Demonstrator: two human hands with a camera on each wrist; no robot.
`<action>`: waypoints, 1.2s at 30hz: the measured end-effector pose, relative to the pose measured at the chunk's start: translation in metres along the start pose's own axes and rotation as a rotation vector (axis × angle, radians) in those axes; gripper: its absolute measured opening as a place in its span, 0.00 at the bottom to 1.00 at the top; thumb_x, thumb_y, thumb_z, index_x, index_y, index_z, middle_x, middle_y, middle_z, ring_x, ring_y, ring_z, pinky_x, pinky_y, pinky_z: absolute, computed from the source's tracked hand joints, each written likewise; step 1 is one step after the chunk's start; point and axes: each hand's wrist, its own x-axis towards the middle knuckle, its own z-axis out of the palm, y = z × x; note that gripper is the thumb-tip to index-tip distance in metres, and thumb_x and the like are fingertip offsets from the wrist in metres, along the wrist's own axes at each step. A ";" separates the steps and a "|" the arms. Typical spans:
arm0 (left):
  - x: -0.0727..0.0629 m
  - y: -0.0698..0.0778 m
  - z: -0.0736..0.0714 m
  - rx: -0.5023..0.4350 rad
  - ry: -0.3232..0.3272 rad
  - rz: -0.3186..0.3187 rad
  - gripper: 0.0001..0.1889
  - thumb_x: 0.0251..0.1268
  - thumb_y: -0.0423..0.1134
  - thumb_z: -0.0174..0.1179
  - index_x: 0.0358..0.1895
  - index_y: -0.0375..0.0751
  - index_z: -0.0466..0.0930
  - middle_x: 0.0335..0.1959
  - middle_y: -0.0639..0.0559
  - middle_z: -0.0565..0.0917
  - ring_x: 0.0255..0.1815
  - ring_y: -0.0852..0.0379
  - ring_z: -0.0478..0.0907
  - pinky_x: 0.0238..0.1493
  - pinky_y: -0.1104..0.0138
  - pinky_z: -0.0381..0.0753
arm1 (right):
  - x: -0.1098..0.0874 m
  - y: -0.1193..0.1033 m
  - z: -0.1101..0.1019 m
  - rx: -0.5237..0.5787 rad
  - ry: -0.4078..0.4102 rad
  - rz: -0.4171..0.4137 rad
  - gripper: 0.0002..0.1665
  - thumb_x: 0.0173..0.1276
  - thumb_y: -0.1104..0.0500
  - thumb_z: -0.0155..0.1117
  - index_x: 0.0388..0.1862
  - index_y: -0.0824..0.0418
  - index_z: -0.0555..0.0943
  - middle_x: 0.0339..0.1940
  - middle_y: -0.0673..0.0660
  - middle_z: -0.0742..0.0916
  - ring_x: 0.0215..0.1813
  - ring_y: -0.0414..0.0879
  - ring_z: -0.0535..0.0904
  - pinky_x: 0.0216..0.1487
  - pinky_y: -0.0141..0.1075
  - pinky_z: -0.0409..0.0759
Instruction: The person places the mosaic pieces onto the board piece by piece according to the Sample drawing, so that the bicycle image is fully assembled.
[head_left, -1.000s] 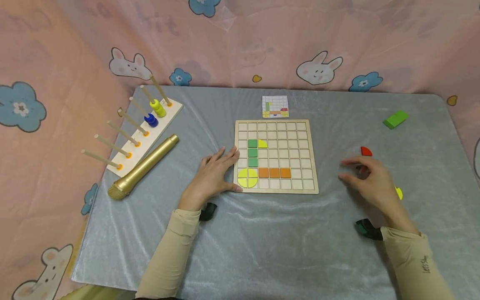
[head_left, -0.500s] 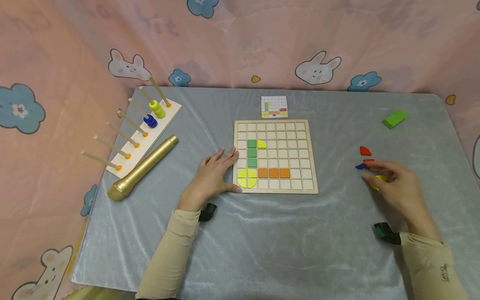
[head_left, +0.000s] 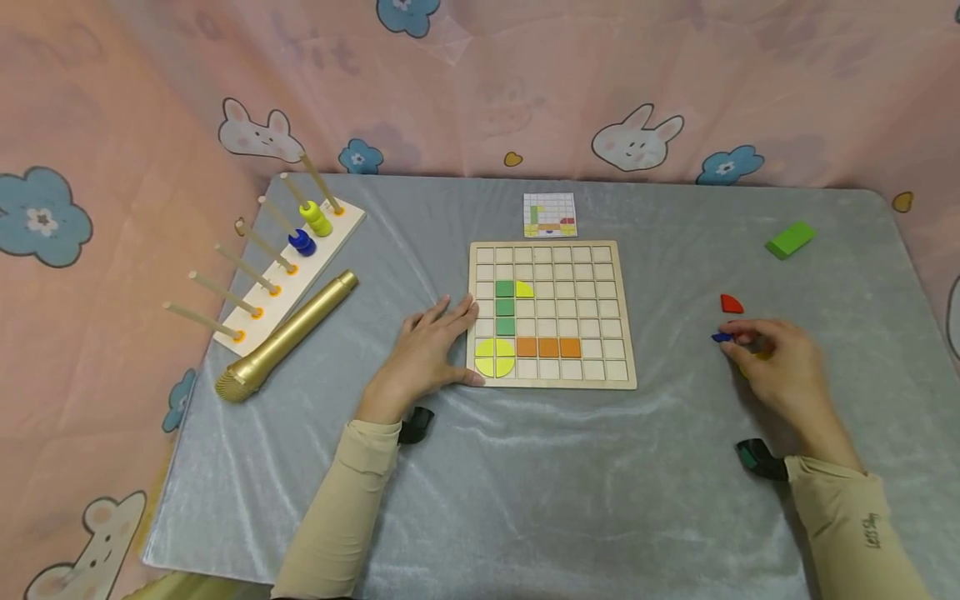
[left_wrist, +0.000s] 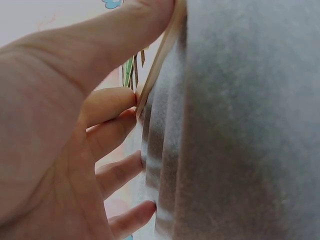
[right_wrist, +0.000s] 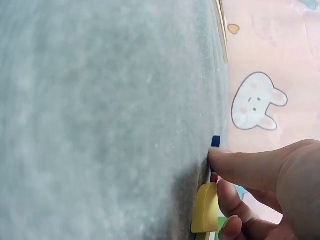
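A wooden grid board (head_left: 627, 333) carries green squares (head_left: 505, 307), orange squares (head_left: 549, 347), a yellow circle (head_left: 495, 357) made of quarter pieces and one single yellow quarter piece (head_left: 524, 289). My left hand (head_left: 420, 358) rests along the board's left edge, thumb at the near corner, fingers spread. To the right of the board, my right hand (head_left: 787, 367) pinches a small blue piece (head_left: 721, 337) between thumb and forefinger, low over the cloth. A yellow piece (right_wrist: 205, 207) lies under that hand, with a sliver of red piece (right_wrist: 214, 177) beside it. A red quarter piece (head_left: 731, 304) lies just beyond.
A card with a coloured grid pattern (head_left: 550, 215) lies behind the board. On the left stand a pegged rack (head_left: 255, 321) with blue and yellow beads, and a gold microphone (head_left: 288, 335). A green block (head_left: 791, 240) sits at the far right.
My right hand has moved right to the loose pieces, then slightly back left, and now pinches the blue piece, which has tilted. The left hand and board have stayed put.
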 end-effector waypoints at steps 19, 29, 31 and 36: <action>0.000 0.001 -0.001 -0.010 -0.002 -0.003 0.59 0.52 0.55 0.81 0.86 0.49 0.56 0.88 0.54 0.52 0.91 0.45 0.45 0.83 0.41 0.50 | 0.006 -0.054 0.024 0.069 -0.084 -0.108 0.09 0.68 0.69 0.74 0.45 0.70 0.85 0.44 0.70 0.85 0.44 0.57 0.71 0.46 0.44 0.62; 0.001 0.001 -0.001 -0.002 0.003 -0.001 0.59 0.51 0.55 0.81 0.86 0.49 0.56 0.88 0.55 0.53 0.90 0.45 0.45 0.83 0.40 0.52 | -0.001 -0.104 0.052 0.151 -0.196 -0.227 0.07 0.68 0.66 0.76 0.42 0.63 0.86 0.41 0.61 0.86 0.47 0.55 0.73 0.47 0.45 0.67; 0.001 0.001 -0.001 -0.001 0.003 0.001 0.59 0.52 0.55 0.81 0.86 0.49 0.56 0.88 0.54 0.53 0.90 0.44 0.46 0.83 0.40 0.52 | -0.003 -0.112 0.058 0.162 -0.237 -0.238 0.06 0.69 0.64 0.76 0.43 0.61 0.87 0.42 0.60 0.86 0.47 0.54 0.73 0.47 0.46 0.68; 0.000 0.001 -0.001 -0.006 -0.002 0.003 0.58 0.53 0.55 0.81 0.86 0.49 0.56 0.88 0.54 0.53 0.90 0.44 0.46 0.83 0.40 0.51 | -0.006 -0.127 0.074 0.189 -0.272 -0.267 0.06 0.67 0.67 0.76 0.42 0.61 0.87 0.44 0.58 0.87 0.49 0.54 0.75 0.50 0.46 0.70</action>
